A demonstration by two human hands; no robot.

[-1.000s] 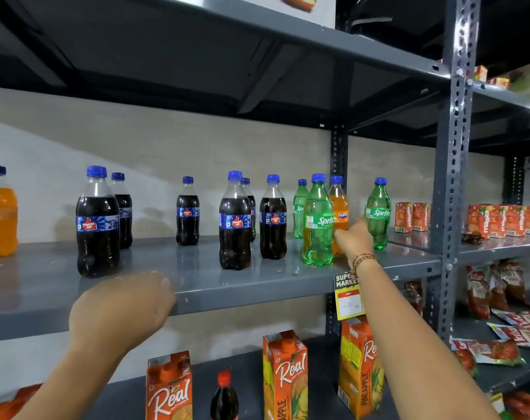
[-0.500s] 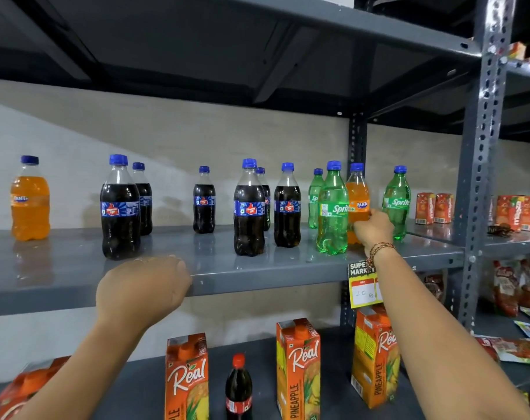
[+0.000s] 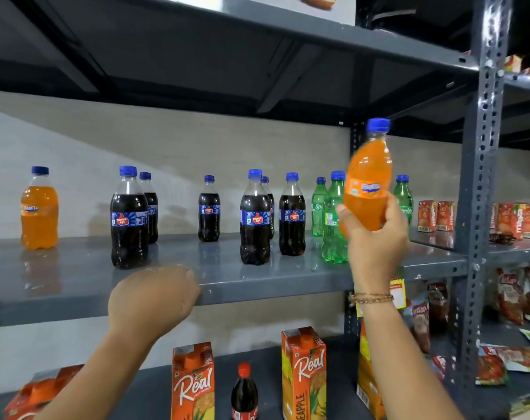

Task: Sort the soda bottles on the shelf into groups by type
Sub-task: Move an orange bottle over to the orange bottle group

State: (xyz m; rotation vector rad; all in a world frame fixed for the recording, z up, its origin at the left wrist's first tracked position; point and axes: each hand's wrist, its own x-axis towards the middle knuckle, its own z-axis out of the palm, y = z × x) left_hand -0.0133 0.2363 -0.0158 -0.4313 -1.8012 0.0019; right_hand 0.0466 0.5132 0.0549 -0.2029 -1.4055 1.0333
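My right hand (image 3: 374,237) grips an orange Fanta bottle (image 3: 368,177) by its lower half, lifted clear above the grey shelf (image 3: 75,286) and tilted slightly. Behind it stand three green Sprite bottles (image 3: 333,225), partly hidden. Several dark Thums Up bottles (image 3: 254,219) stand across the middle of the shelf. A second Fanta bottle (image 3: 39,210) stands alone at the far left. My left hand (image 3: 153,298) rests curled on the shelf's front edge, holding nothing.
A perforated steel upright (image 3: 478,177) stands right of the held bottle. Small red juice cartons (image 3: 436,215) sit beyond it. The upper shelf (image 3: 288,28) hangs overhead. Below are Real juice cartons (image 3: 192,383), a small cola bottle (image 3: 244,392) and snack packets (image 3: 512,298).
My right hand closed on the orange Fanta bottle among the Sprite bottles and raised it off the shelf toward me. My left hand stayed on the shelf edge.
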